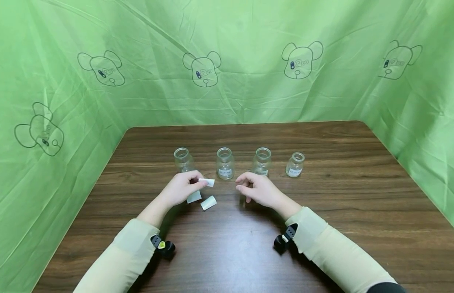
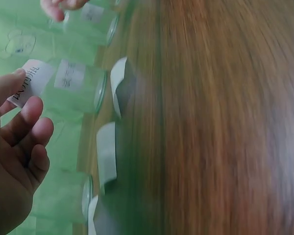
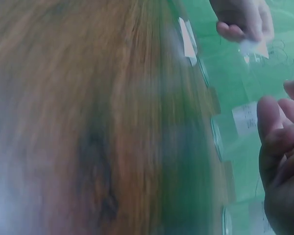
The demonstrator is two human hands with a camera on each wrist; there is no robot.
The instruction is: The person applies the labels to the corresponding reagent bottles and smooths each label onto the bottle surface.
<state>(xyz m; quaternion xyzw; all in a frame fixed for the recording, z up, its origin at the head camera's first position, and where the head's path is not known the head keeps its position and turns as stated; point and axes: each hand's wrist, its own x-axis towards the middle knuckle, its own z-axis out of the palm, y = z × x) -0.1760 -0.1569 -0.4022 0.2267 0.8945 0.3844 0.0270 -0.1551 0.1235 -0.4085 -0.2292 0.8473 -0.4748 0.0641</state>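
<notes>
My left hand (image 1: 183,188) pinches a small white paper label (image 1: 208,182) between thumb and fingers. In the left wrist view, dark writing shows on this held label (image 2: 35,81). My right hand (image 1: 259,190) hovers near the third glass jar (image 1: 263,158), its fingers loosely bent and holding nothing. Between the hands and farther back stands another glass jar (image 1: 224,159) with a white label on its front. The leftmost jar (image 1: 182,158) is partly hidden by the left hand. Curled paper slips, one (image 1: 194,197) beside another (image 1: 209,202), lie below the left hand.
At the right end of the row stands a smaller labelled glass jar (image 1: 294,164). The brown wooden table (image 1: 227,252) reaches back to a green cloth (image 1: 245,97) printed with bear-head outlines, which hangs behind it and on both sides.
</notes>
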